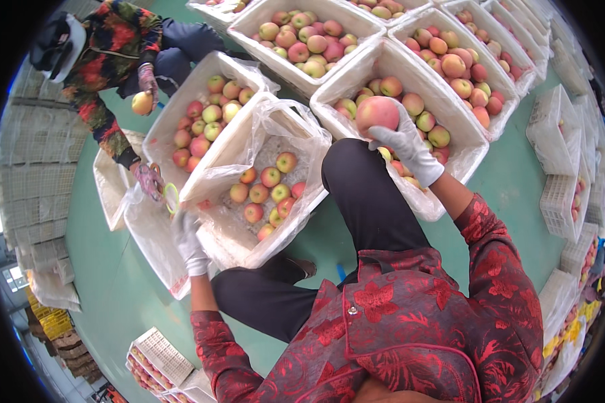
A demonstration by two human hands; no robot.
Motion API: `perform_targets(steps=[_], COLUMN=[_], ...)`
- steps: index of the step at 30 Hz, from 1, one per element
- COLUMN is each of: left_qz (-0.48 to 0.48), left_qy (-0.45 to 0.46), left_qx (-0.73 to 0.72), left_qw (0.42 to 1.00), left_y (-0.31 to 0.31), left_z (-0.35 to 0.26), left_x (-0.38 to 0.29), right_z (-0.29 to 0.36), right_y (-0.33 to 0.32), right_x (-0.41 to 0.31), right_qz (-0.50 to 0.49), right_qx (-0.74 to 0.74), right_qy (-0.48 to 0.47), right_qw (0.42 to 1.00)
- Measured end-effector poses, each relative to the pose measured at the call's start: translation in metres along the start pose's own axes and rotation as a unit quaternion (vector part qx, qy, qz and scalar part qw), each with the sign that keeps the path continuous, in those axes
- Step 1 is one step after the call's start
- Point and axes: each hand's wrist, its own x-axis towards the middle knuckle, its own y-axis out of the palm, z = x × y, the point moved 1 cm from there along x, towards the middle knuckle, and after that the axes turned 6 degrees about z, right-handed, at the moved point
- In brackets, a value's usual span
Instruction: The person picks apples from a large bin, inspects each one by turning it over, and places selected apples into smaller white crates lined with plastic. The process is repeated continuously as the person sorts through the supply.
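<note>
My right hand (pixel 408 143), in a pale glove, holds a large red apple (pixel 377 115) above a lined white crate (pixel 464 151) of apples. Gloved and blurred, my left hand (pixel 187 239) is at the left edge of another lined crate (pixel 302 206), over a long white container (pixel 156 252); whether it grips anything cannot be told. Several red and yellow apples (pixel 258 193) lie spread on the bottom of that crate, between my hands. A fuller crate of apples (pixel 154 146) stands just beyond it.
A co-worker (pixel 111 65) at the upper left holds a yellowish apple (pixel 142 103) in one hand and a green ring (pixel 171 198) in the other, close to my left hand. More apple crates (pixel 353 83) stand ahead. Stacked crates (pixel 559 201) line the right side; others (pixel 164 352) are lower left.
</note>
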Motion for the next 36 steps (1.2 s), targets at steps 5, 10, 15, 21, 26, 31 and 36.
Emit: perform_targets(steps=[5, 10, 15, 21, 26, 31, 36], left_qz=[0.316, 0.313, 0.320, 0.306, 0.309, 0.323, 0.299], left_qy=[0.021, 0.009, -0.010, -0.047, -0.080, -0.122, -0.122], left_qx=[-0.216, -0.316, -0.415, -0.374, -0.346, -0.455, -0.532], left_qw=[0.924, 0.896, 0.852, 0.874, 0.882, 0.821, 0.783], left_y=[0.164, 0.229, 0.225, 0.216, 0.210, 0.205, 0.204], left_z=[-0.133, -0.170, -0.163, -0.148, -0.168, -0.157, -0.153], left_x=[-0.081, -0.119, -0.145, -0.155, -0.163, -0.165, -0.161], right_z=[0.019, 0.024, 0.040, 0.038, 0.028, 0.027, 0.019], right_y=[0.075, 0.089, 0.089, 0.092, 0.089, 0.100, 0.103], right_x=[-0.029, -0.056, -0.085, -0.092, -0.089, -0.091, -0.092], right_qz=[0.088, 0.107, 0.113, 0.174, 0.213, 0.236, 0.219], right_qx=[-0.213, -0.332, -0.326, -0.258, -0.179, -0.034, -0.163], right_qy=[-0.291, -0.410, -0.342, -0.260, -0.220, -0.095, -0.173], right_qw=[0.928, 0.843, 0.874, 0.914, 0.935, 0.967, 0.946])
